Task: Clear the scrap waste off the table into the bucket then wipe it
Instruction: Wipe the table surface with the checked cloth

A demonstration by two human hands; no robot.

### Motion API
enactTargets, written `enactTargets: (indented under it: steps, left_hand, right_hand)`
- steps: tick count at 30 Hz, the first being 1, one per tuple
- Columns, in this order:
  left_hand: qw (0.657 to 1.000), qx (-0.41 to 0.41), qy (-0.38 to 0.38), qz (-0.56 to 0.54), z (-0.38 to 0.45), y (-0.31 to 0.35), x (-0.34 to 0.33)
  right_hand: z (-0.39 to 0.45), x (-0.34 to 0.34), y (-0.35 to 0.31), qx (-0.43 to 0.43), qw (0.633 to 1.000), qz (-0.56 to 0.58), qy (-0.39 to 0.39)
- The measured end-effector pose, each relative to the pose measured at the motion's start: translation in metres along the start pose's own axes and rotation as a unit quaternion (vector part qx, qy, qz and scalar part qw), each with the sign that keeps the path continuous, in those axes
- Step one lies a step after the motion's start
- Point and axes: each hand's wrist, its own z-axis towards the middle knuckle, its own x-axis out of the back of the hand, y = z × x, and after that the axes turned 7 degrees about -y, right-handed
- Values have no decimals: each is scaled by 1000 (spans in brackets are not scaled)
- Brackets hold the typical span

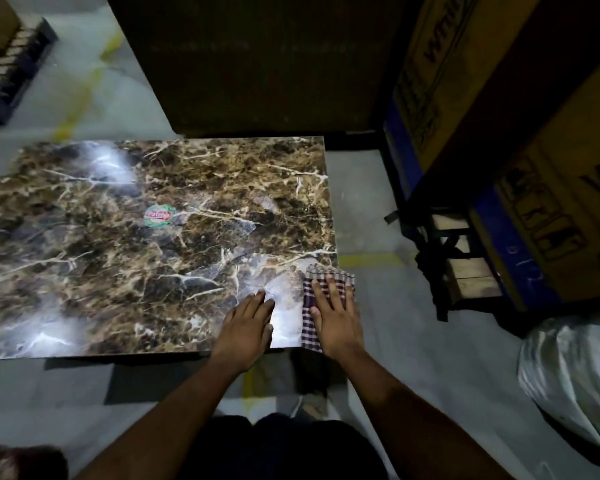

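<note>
A low table (118, 258) with a glossy brown marble-pattern top fills the middle of the view. At its near right corner lies a folded purple-and-white checked cloth (308, 323), partly over the table's right edge. My right hand (333, 313) presses flat on the cloth with straight fingers. My left hand (248, 322) rests flat on the bare tabletop just left of the cloth, fingers straight. A round green-and-red sticker (158, 215) sits near the table's centre. No bucket shows in the frame.
Stacked cardboard boxes (499, 98) on a pallet (458, 268) stand close to the right. A white sack (575, 379) lies at the lower right. A dark panel (257, 64) stands behind the table. Another pallet (11, 71) sits at the far left on the grey floor.
</note>
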Motion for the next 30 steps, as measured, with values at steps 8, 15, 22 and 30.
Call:
enactTargets:
  steps: [8, 15, 22, 30]
  left_hand:
    - [999, 11, -33, 8, 11, -5, 3]
    - [997, 27, -72, 2, 8, -7, 13]
    - [994, 48, -71, -64, 21, -19, 29]
    - [977, 31, -41, -207, 39, -18, 66]
  right_hand:
    - [77, 40, 3, 19, 999, 15, -23]
    - [154, 110, 31, -49, 997, -27, 58]
    - [138, 159, 55, -132, 948, 260, 124]
    - [46, 174, -30, -114, 497, 859, -54]
